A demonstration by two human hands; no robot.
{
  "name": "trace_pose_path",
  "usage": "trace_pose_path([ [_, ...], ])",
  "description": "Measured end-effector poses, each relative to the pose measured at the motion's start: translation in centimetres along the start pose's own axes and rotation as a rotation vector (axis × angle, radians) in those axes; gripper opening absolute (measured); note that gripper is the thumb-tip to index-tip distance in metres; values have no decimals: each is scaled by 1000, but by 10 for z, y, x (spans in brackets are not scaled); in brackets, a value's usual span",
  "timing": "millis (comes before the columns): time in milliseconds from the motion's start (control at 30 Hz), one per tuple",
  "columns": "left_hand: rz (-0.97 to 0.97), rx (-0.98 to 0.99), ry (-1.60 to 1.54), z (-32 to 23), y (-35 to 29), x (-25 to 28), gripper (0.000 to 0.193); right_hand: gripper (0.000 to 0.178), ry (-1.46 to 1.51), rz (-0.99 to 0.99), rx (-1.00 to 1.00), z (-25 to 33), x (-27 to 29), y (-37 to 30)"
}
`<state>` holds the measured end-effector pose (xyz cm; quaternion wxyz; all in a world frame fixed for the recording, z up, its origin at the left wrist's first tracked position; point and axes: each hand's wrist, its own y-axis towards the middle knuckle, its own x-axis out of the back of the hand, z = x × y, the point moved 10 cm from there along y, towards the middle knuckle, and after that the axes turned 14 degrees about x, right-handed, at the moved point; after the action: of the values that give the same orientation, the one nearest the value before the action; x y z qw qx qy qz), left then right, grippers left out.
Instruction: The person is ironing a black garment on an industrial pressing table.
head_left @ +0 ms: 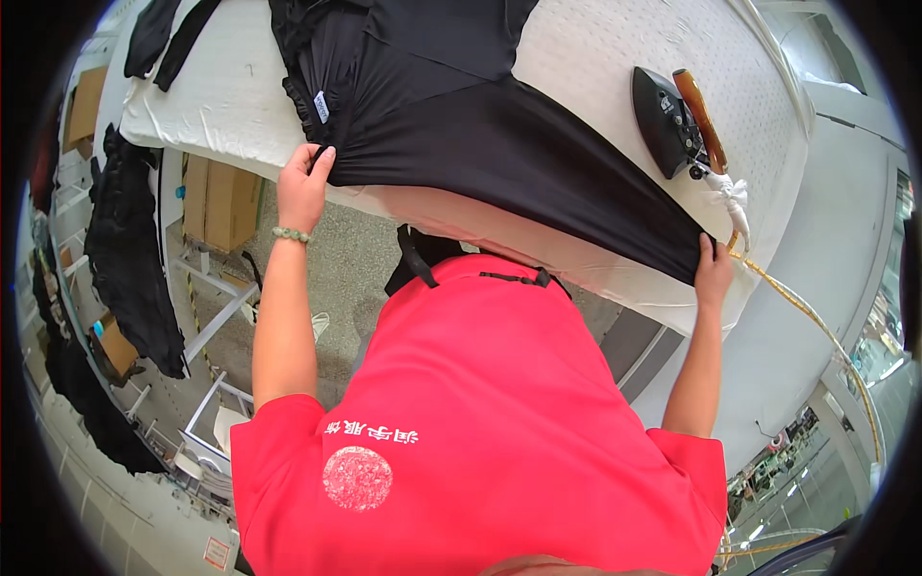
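A pair of black trousers (538, 144) lies over the white padded ironing table (586, 48), one leg stretched along the near edge. My left hand (303, 184) pinches the gathered waistband near a small white label (321, 106). At the far end of that leg, my right hand (713, 271) grips the hem. The cloth between my two hands is drawn fairly taut. Beyond my right hand, a black iron (665, 120) with a wooden handle (701, 120) rests on the table, with white cloth wrapped around its hose joint (727, 197).
A yellow hose (816, 317) runs from the iron down the right side. More black garments lie on the table's far left (168, 43) and hang at the left (134, 250). Cardboard boxes (221, 202) and a white metal frame (216, 317) stand below the table's left end.
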<state>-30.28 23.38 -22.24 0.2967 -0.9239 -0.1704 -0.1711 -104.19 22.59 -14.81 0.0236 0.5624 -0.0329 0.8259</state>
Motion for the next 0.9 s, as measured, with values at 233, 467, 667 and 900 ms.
trace_pose_path([
  [233,-126,-100,77,-26,1,-22,32,49,-51,-233,-47,9,-38,0],
  [467,-169,-25,176,-26,-12,4,44,54,-12,-62,-112,-26,-44,0],
  [667,-205,-44,354,-8,-9,1,43,46,-183,19,-77,-2,-47,-6],
  [900,-219,0,236,1,-14,-2,40,42,-353,-275,570,153,22,52],
])
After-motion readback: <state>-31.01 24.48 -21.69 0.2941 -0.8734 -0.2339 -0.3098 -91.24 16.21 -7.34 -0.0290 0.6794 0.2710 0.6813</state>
